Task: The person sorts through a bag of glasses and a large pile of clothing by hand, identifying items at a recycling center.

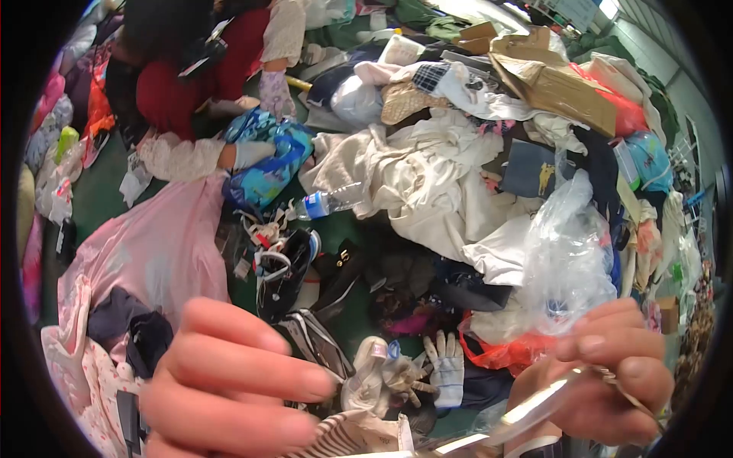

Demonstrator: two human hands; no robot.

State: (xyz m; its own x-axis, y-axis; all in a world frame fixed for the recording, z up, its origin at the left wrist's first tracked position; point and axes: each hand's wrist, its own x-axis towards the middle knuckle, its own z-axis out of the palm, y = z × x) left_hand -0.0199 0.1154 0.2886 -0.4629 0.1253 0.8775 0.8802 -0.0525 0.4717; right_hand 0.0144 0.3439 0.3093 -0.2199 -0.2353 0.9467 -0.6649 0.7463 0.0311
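My left hand (229, 378) is raised at the lower left, its fingers apart and slightly curled, with nothing visible between them. At the lower right, my right hand (599, 374) has its fingers closed on a shiny, thin metallic item (538, 404), which slants down toward the bottom edge. What this item is I cannot make out. Below and between the hands lies a striped cloth (366, 433). A white glove (446, 370) rests behind it, beside crumpled beige pieces (366, 382).
Across from me a person in gloves (276, 91) handles a blue patterned bag (267, 168). Mixed clothes surround a plastic bottle (324, 202), dark shoes (336, 278), clear plastic bags (569, 252) and cardboard (557, 88). Pink fabric (160, 244) lies at the left.
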